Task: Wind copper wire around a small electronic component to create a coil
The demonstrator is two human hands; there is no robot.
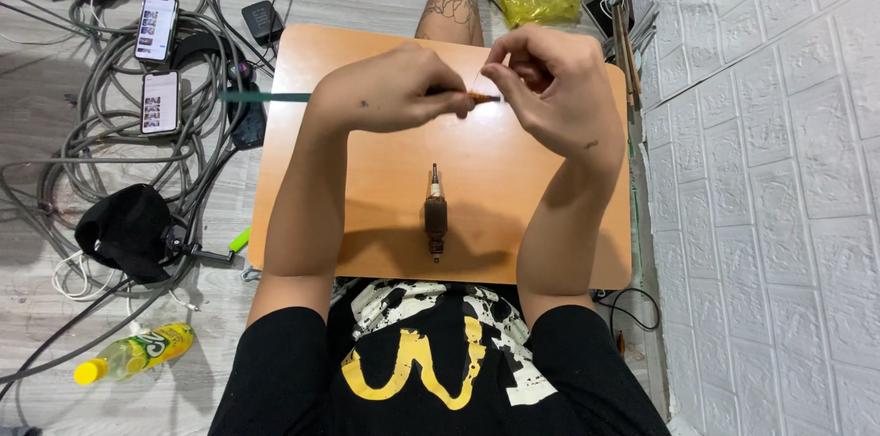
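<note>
Below, a small orange surface (pixel 385 179) sits on the floor, with grey cables (pixel 101 143) and two phones (pixel 158 60) off its left edge. Above the far half, the left hand (pixel 390 88) is closed around a thin green-handled tool (pixel 275 97), its orange tip (pixel 484 99) pinched by the fingers of the right hand (pixel 550 88). Near the middle, toward the near edge, lies a small dark motor rotor (pixel 435 213).

Two lit phone screens (pixel 157 27) (pixel 160 102) on the left floor; green-labelled yellow bottle (pixel 134 353) lower left.
</note>
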